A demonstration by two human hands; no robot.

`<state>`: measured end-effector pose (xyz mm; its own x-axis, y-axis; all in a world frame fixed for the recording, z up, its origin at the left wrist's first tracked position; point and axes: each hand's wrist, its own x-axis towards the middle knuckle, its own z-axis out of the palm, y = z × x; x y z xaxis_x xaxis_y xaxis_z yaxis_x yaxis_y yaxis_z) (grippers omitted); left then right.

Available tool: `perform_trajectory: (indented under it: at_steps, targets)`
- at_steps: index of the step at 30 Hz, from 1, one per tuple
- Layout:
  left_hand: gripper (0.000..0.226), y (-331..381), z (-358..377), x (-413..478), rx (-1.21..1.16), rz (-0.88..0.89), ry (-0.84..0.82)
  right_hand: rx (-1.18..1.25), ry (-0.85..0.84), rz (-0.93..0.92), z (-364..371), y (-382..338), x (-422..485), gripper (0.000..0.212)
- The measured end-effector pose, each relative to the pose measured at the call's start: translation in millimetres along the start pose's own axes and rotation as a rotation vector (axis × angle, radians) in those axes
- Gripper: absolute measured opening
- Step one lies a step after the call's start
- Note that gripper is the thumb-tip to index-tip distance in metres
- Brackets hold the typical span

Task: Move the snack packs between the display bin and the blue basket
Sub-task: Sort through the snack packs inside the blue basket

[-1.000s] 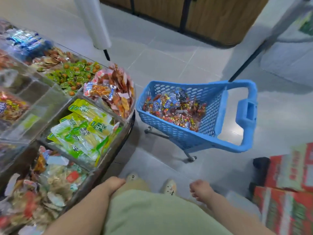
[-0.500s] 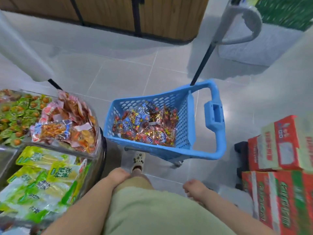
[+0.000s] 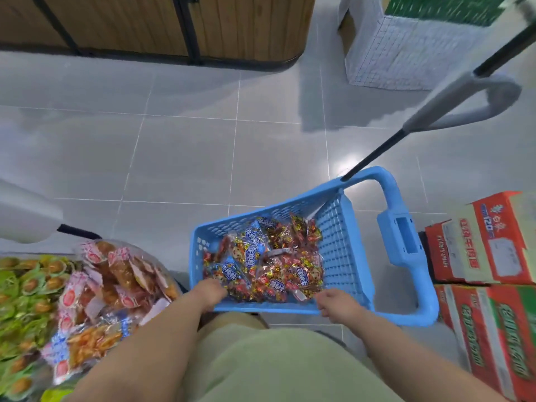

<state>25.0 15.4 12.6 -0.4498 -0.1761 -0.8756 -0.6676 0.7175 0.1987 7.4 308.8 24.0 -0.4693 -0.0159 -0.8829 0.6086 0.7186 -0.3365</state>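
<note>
The small red, gold and blue foil-wrapped snack packs (image 3: 261, 265) lie heaped in the blue perforated plastic basket (image 3: 338, 248), filling its floor; the basket stands on the grey tiled floor (image 3: 188, 158), just beside the clear display bin (image 3: 166, 274) at the person's left.

The left hand (image 3: 210, 293) reaches over the near rim and rests on the near-left edge of the heap, fingers curled downward; whether it has closed on a pack cannot be told; the right hand (image 3: 338, 307) sits at the near rim towards the right, fingers bent, and whether it holds the rim or a pack cannot be told either.

Judgement: the step in hand is taking packs up from the basket; it would be done well by gathering a modest bunch from the top of the heap, closing the fingers fully before lifting, since the slick wrappers are likely to slide; the lift should clear the rim, then pass left over the bin's wall.

Writing: the blue wrappers carry white characters, too blurred to read; the red and white cardboard cartons (image 3: 490, 242) stacked at the right show "120" and red characters, not legible.
</note>
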Motion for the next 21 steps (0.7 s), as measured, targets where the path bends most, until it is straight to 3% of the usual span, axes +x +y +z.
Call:
perform_trajectory:
  at_steps: [5,10,12,16,18,21]
  targets:
    - [0.036,-0.5,-13.5,17.6,0.1,0.065,-0.105,-0.105,-0.017,-0.01,14.7,-26.0,26.3,0.026]
    - [0.025,-14.8,-7.4,29.4,0.027,0.013,-0.156,-0.164,-0.112,0.031,38.1,-36.8,58.4,0.031]
    - [0.022,-17.9,-3.2,37.8,-0.066,-0.018,-0.153,-0.168,-0.122,0.05,46.1,-41.2,71.2,0.019]
    - [0.029,-13.4,1.6,59.4,-0.252,-0.088,-0.141,-0.132,-0.05,-0.006,58.5,-64.6,103.9,0.031]
    - [0.021,-10.6,3.4,67.4,-0.276,-0.099,-0.145,-0.076,0.04,-0.081,66.1,-86.1,123.9,0.038]
    - [0.013,-12.2,7.5,77.0,-0.295,-0.108,-0.126,0.076,0.215,-0.043,74.3,-113.4,154.2,0.051]
